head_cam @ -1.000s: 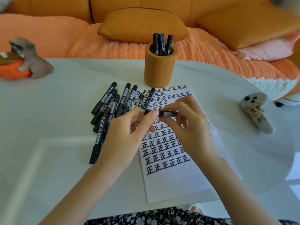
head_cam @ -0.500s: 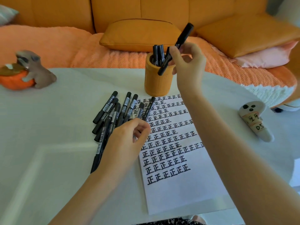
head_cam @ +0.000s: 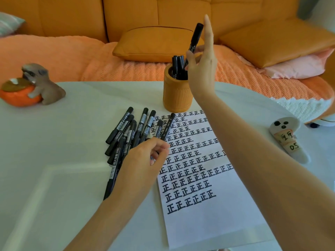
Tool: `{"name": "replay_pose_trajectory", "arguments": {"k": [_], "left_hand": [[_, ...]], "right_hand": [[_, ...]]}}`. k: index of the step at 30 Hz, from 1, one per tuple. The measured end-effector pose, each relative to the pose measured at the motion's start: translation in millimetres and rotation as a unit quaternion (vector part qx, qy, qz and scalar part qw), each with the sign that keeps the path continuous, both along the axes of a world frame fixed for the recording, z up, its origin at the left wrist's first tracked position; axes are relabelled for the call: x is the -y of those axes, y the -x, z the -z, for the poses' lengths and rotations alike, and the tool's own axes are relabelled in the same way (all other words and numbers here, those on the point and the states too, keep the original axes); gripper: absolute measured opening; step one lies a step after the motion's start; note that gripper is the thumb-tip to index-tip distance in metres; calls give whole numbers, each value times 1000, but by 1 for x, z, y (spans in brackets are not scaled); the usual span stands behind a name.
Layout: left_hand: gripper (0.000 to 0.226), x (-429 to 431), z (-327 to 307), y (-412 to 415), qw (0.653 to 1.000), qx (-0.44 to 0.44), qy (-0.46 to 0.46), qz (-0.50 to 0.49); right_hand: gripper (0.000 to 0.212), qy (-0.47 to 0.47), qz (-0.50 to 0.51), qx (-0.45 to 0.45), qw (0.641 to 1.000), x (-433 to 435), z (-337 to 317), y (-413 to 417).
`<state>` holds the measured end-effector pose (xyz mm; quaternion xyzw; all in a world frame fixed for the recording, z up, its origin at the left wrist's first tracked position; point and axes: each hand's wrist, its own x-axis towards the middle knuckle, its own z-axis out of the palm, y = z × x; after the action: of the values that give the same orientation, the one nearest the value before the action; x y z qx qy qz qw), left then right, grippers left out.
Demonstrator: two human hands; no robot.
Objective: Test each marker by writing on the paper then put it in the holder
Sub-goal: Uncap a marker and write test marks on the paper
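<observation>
My right hand pinches a capped black marker nearly upright, with its lower end at the mouth of the orange holder; the index finger points straight up. Several black markers stand in the holder. A pile of black markers lies left of the paper, which is covered with rows of black characters. My left hand lies over the pile's near end, its thumb and curled fingers around the near end of one marker lying on the paper's edge.
A dog figurine with an orange bowl stands at the table's far left. A white ghost-shaped object with labels lies at the right. An orange sofa with cushions runs behind the white table.
One second ago both hands held the marker over the paper. My right hand has since carried it up to the holder and tipped it upright. My left hand dropped onto the pile.
</observation>
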<state>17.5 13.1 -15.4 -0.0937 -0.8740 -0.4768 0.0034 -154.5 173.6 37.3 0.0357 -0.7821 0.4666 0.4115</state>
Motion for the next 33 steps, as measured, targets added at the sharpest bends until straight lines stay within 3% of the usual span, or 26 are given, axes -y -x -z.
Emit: {"name": "replay_pose_trajectory", "arguments": {"k": [6,14,20,24,29,33], "left_hand": [[9,1,1,1,1000,-1,2,1],[9,1,2,2,1000,1,7,-3],[9,3,1,1,1000,-3,6,-3],[9,4,-1,2,1000,-16,10,-9],[10,6,-1,2,998,-40,38,-21],[11,7,0,2,997,-49,56,-29]], "right_hand": [[49,-135,61,114,982,-7,14,-2],[39,-224,97,163,956,-10,16,3],[51,-196,78,152,966,-7,18,-10],[19,-161,64,104,979,2,20,-44],[20,-200,-10,331,922,14,44,-87],[32,-195,-4,388,901,25,57,-98]]}}
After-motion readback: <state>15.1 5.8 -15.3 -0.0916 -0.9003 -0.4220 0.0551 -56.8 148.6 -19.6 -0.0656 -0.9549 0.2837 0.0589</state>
